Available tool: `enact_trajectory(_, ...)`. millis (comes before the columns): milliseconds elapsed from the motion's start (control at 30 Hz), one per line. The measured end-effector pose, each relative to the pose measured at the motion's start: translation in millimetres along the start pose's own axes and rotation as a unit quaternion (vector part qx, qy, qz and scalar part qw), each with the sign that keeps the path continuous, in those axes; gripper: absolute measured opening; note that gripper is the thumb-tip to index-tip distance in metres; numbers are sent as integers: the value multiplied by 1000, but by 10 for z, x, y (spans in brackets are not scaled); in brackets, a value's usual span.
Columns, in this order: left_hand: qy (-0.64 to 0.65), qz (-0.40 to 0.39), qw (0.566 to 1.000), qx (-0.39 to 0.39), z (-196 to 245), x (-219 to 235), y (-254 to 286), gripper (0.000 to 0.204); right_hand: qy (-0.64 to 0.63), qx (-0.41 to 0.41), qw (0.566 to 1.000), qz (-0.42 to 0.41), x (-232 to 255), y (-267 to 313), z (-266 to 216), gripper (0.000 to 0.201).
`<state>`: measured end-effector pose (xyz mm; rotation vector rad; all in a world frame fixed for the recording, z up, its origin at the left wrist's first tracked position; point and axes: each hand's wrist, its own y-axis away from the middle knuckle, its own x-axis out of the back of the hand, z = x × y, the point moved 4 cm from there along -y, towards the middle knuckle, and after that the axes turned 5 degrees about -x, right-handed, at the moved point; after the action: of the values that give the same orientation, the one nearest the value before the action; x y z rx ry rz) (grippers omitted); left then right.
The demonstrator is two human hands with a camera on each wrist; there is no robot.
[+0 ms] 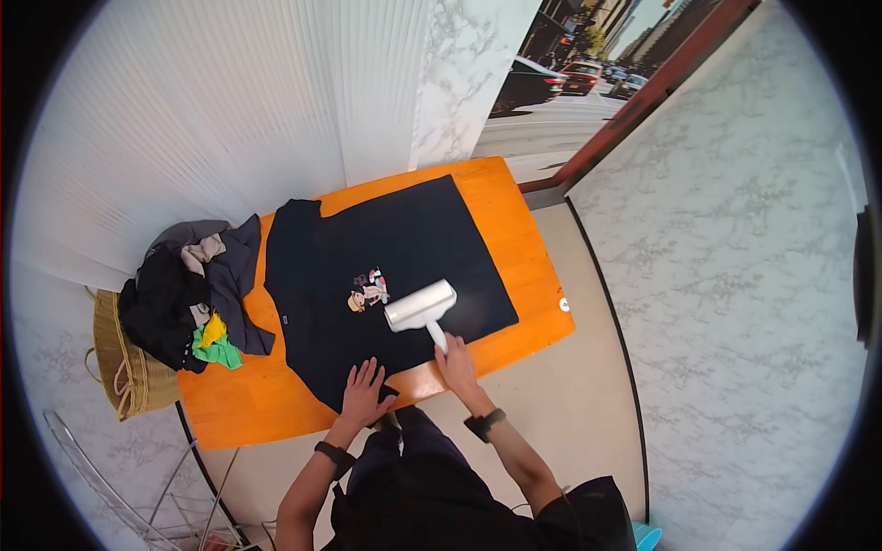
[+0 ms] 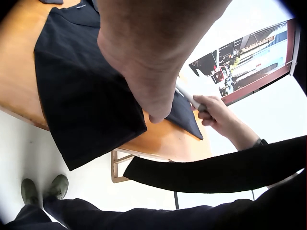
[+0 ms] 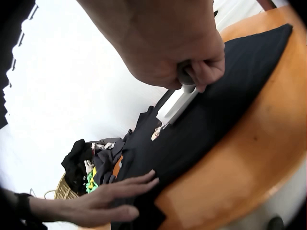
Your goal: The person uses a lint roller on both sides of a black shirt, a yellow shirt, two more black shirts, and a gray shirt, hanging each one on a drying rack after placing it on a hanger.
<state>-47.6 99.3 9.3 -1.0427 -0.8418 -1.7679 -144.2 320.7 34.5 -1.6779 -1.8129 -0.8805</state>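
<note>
Marbled and ribbed pale walls surround an orange counter (image 1: pixel 537 275) in the head view. Near mid-frame, the right-hand grip (image 1: pixel 457 365) curls round the handle of a white lint roller (image 1: pixel 421 306); its cylinder sits up and left of that grip, over a dark shirt (image 1: pixel 404 230). The left-hand grip (image 1: pixel 364 395) is spread at the shirt's lower edge. A neck label (image 1: pixel 285 320) is too small to read; a cartoon print (image 1: pixel 369 290) marks the front. The left wrist view shows the roller's handle right of centre. In the right wrist view, curled fingers hold it at upper centre, the white frame below them.
</note>
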Motion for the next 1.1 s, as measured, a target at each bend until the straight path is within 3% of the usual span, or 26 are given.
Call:
enact_trajectory(267, -24, 14, 1000, -12, -58, -146, 10, 72, 30, -59, 998, 7, 317, 1256, 342, 33)
enact_trajectory(433, -19, -6, 1000, -9, 0, -150, -50, 77, 0, -106, 994, 1, 452, 1451, 358, 33)
enact_trajectory(467, -15, 25, 999, -24, 65, -100, -79, 79, -23, -119, 993, 0, 472, 1414, 365, 33)
enact_trajectory(500, -10, 55, 998, -38, 139, -56, -119, 81, -24, -121, 992, 0, 482, 1337, 365, 33)
enact_trajectory(667, -7, 24, 999, -39, 474, -120, -439, 83, -24, -38, 996, 72, 454, 609, 360, 33)
enact_trajectory(933, -17, -10, 1000, 7, 603, -210, -489, 74, -13, -30, 999, 1, 279, -656, 234, 36)
enact_trajectory(1100, 1, -32, 999, 38, 662, -106, -537, 71, -20, 16, 999, 35, 104, -1587, 43, 35)
